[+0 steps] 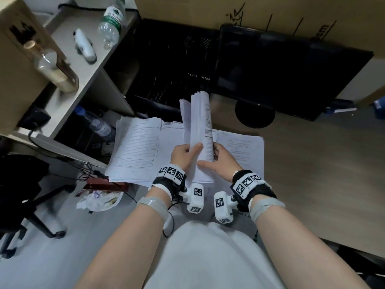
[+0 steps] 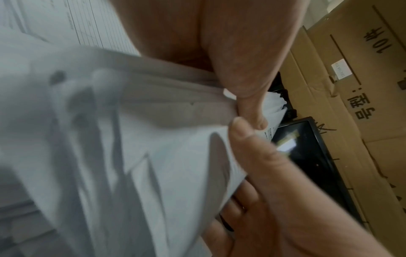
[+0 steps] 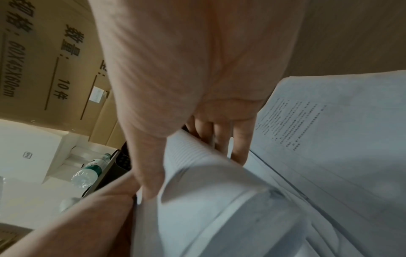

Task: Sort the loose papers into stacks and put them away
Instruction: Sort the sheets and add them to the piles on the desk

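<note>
A thick bundle of white printed papers [image 1: 199,130] stands on edge above the desk, held between both hands. My left hand [image 1: 184,154] grips its left side, thumb laid across the front sheet. My right hand [image 1: 220,161] clasps the right side, fingers behind and thumb in front. In the left wrist view the bundle [image 2: 153,139] bends under the thumbs. In the right wrist view the bundle [image 3: 208,191] shows its sheet edges, with my fingers [image 3: 222,139] curled behind it. A pile of forms [image 1: 135,149] lies flat at the left, another pile of text pages [image 1: 241,147] at the right.
A black monitor [image 1: 281,76] stands behind the papers, and a black mesh tray [image 1: 166,65] to its left. A shelf unit [image 1: 68,59] at the left holds water bottles. Cardboard boxes [image 1: 270,11] line the back. A crumpled wrapper [image 1: 98,200] and a red box [image 1: 106,184] lie near the desk's edge.
</note>
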`<state>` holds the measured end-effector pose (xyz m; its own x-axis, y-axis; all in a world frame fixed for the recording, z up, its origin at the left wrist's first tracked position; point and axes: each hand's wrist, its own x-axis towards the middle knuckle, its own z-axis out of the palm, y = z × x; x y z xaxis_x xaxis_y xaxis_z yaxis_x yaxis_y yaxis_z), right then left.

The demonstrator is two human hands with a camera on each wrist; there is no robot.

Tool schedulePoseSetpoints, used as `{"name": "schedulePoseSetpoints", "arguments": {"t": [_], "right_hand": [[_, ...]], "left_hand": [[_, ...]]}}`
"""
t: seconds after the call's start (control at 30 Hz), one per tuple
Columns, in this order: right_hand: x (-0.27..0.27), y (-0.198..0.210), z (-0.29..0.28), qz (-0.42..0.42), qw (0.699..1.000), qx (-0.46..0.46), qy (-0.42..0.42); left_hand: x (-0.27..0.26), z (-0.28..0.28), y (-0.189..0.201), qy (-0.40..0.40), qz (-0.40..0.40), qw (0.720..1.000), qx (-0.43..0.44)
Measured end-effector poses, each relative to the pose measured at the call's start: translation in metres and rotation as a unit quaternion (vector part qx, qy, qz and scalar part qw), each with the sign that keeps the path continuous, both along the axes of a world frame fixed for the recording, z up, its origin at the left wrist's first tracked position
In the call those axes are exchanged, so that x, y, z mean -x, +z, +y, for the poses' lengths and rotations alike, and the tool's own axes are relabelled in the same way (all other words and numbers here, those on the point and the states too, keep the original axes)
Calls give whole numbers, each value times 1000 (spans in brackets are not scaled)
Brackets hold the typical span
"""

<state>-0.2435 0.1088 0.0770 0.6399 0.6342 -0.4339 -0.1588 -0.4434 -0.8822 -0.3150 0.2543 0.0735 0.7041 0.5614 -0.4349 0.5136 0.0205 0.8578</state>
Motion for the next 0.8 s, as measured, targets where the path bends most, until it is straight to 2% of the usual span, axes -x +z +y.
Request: {"name": "schedulePoseSetpoints", "arguments": {"t": [0.07,0.27,0.33,0.47,0.63,0.73,0.8], "right_hand": [[-1,-5,-7,-3,1000,3,-21],[-8,-19,-29,59,988,-33,-140],[-11,-19,-33,88,978,-46,-183],[-19,-12,-43,126,959,-38,-250],[-30,-10,-48,45,965,23,-258],[-31,7,-37,120,959,-24,-254],[-33,14,-34,114,963,-30,-241]], "left_hand": [[-1,-6,2,15,-5,1000,15],[-7,-6,3,18,-38,994,99],[-13,-2,-2,6,-28,995,91],[-23,6,-1,-13,3,1000,12],[-29,-5,0,-57,11,997,51],[-41,-7,-3,-91,16,995,38],[-47,-5,-4,-108,16,994,12]]}}
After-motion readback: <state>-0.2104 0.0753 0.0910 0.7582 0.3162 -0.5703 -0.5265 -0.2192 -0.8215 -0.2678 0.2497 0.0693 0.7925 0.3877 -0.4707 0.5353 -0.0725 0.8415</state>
